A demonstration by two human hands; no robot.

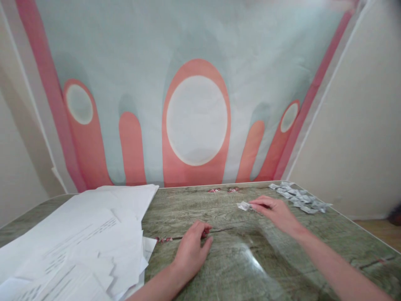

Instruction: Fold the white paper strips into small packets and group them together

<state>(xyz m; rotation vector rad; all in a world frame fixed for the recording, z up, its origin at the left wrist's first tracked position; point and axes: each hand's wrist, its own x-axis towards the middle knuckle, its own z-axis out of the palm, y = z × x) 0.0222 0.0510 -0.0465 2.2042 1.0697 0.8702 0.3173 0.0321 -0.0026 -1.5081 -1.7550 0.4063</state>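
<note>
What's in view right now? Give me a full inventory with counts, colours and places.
Held piece: one, whitish, small, at the right hand's tips
Similar pieces: over ten, overlapping, whitish-grey, table's far right corner
Paper sheets: several, exact count unclear, white, some printed, table's left side
Table: one, grey-green wood grain, below the hands
Patches: several, red and white, on the tabletop
Backdrop: one, pale blue-green and coral, behind the table
Walls: two portions, beige, either side
Floor: one strip, brown, far right
Dark object: one, unclear, right edge
Left hand: one, bare, right of the sheets
Right hand: one, bare, near the similar pieces
</note>
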